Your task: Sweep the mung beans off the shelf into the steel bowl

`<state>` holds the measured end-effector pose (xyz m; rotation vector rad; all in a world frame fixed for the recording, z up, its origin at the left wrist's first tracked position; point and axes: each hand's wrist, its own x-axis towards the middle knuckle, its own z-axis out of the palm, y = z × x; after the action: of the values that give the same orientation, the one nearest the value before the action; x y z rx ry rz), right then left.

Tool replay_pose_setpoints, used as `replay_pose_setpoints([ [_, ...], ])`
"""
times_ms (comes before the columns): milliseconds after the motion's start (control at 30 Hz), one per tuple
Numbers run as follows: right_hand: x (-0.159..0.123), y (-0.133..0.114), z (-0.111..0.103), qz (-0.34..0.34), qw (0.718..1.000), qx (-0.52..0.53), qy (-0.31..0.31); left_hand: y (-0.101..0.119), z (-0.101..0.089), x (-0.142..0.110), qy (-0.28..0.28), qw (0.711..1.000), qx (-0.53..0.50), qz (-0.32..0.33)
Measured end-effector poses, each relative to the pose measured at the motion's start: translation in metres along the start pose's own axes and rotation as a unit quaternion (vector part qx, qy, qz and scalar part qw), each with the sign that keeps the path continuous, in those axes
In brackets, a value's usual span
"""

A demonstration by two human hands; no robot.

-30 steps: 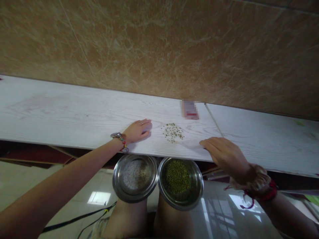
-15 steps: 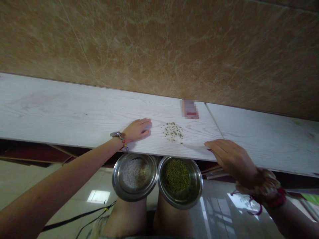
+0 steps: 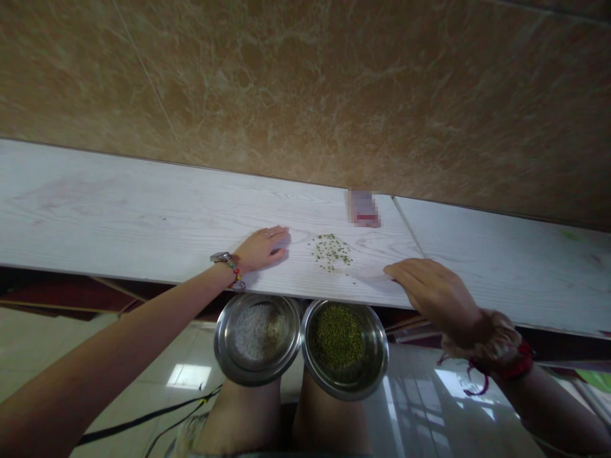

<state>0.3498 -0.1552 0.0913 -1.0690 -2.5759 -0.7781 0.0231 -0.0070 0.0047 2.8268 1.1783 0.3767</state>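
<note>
Right hand (image 3: 432,289) shifted, pale strip (image 3: 373,274) pointing lengthwise left.

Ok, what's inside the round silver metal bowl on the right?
The round silver metal bowl on the right holds a heap of small green beans. Only the heap's upper surface shows; anything beneath it, including the bowl's bottom there, is covered.

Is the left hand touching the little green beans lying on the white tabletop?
Apart. The head view shows a strip of bare white tabletop between the left hand and the scattered green beans.
</note>
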Motion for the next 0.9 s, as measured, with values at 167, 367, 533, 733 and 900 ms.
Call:
replay_pose_setpoints([
  [167,-0.003,0.001,-0.003,0.01,1.0,-0.007,0.008,-0.001,0.0,0.0,0.0,1.0,-0.004,0.002],
  [367,0.006,-0.003,-0.006,-0.011,0.999,-0.002,0.032,-0.001,0.0,0.0,0.004,1.0,-0.003,0.002],
  [533,0.002,0.002,-0.005,-0.012,1.0,-0.011,0.024,0.0,0.0,0.0,0.005,1.0,-0.004,0.003],
  [733,-0.006,0.008,-0.005,-0.004,0.999,-0.019,0.032,0.0,0.0,0.0,0.004,1.0,-0.005,0.001],
  [900,-0.005,0.004,-0.003,0.007,0.999,-0.017,0.026,0.001,0.0,0.0,0.005,1.0,0.004,-0.003],
])
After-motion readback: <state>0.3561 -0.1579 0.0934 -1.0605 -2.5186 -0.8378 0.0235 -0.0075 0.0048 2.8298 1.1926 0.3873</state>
